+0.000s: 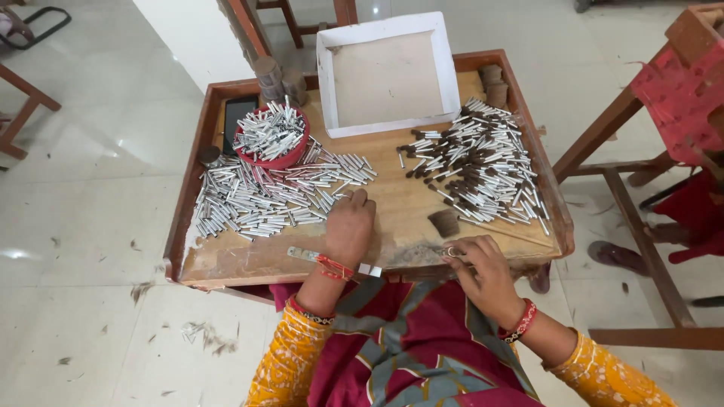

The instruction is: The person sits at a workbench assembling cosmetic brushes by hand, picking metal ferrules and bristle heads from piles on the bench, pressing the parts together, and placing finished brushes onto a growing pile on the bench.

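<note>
Fig.: left hand (349,226), grip spread, reaches short silver metal tubes (260,197) at 10 o'clock; right hand (483,273) pinches small metal ring (450,252). Best take one tube, w/o scattering pile.

- The picture is bright, lit by soft daylight.
- The shiny floor (90,151) has white glare spots on the left side and at the top.
- Shadows are soft and small; a dark one sits under the wooden table (407,218).
- The metal tubes (256,196) shine a little.
- The middle looks sharp.
- Straight lines bend and lean near the edges.
</note>
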